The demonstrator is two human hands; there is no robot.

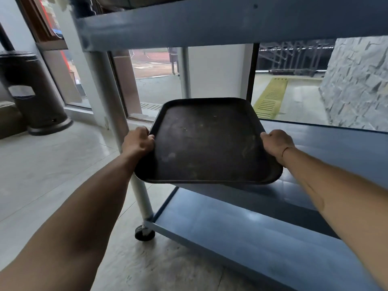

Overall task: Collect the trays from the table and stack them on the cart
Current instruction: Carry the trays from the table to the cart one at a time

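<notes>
Gripping both side rims of tray (pixel 206 141): left hand (pixel 137 141) curling over the left rim, right hand (pixel 277 143) pinching the right rim, both clamped on it. Holding tray in the air, level with cart (pixel 189 28) middle shelf (pixel 327 143), hanging over that shelf's front-left corner and tilting slightly toward the viewer. Not yet resting on the shelf, as far as can be told; underside hidden. Possibly a second tray nested beneath, hinted by a doubled edge at the near right corner; cannot tell for sure.

Risks, judging from here:
- Catching the left rim or left knuckles on cart post (pixel 109 97), sitting just beside the tray's left edge; pushing straight in while this far left would be jamming the tray or scraping fingers.
- Setting down half off the shelf edge, leaving the tray overhanging the cart's front and tipping toward bottom shelf (pixel 241 238) or floor (pixel 52 164).
- Slipping out of a shallow fingertip hold on the right side, since only the rim is being pinched.
- Nudging the cart away on caster (pixel 144 233) while sliding the tray in, if wheels are unlocked.
- Stacking crooked, making later trays sit unstable.

Trash bin (pixel 31 91) standing well to the cart's left, out of the way.
</notes>
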